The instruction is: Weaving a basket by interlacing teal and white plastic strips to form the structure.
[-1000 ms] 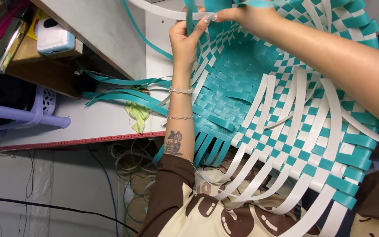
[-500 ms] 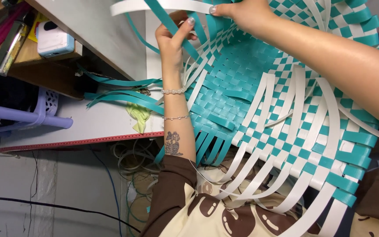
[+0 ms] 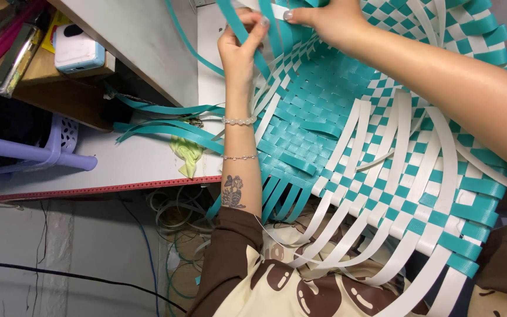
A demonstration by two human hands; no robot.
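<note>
Far left: wooden shelf [image 3: 36,70] with a yellow flat packet [image 3: 49,36] and, lying over it, a small white-and-light-blue rounded box [image 3: 77,50]. Markings on both too small to make out. Metal clip-like bar [image 3: 10,58] and pink strips beside them. Below that, lavender plastic basket [image 3: 36,154], perforated wall, round rail.

White tabletop [image 3: 124,167] with a red ruled edge strip [image 3: 107,189]. Loose teal strips [image 3: 165,126] lie across it, flat and glossy, next to a crumpled yellow-green scrap [image 3: 188,154]. Coiled cords [image 3: 177,235] hang under the table.

Left hand [image 3: 240,50]: fingers pinched together on one teal strip [image 3: 233,17] at the basket's far rim, strip running up out of frame. Two bead bracelets on the wrist, brown sleeve lower down.

Woven basket [image 3: 382,152]: sits on the person's lap, leaning against the table edge, mouth toward the camera. Flat plastic strapping, teal base, teal-and-white checker weave on the walls, unwoven white ends fanning out near the body.

Right hand [image 3: 330,23]: closed on the basket's far rim, thumb and fingers clamping a white strip [image 3: 280,10], just beside the left hand. Forearm crosses over the basket's open mouth.
</note>
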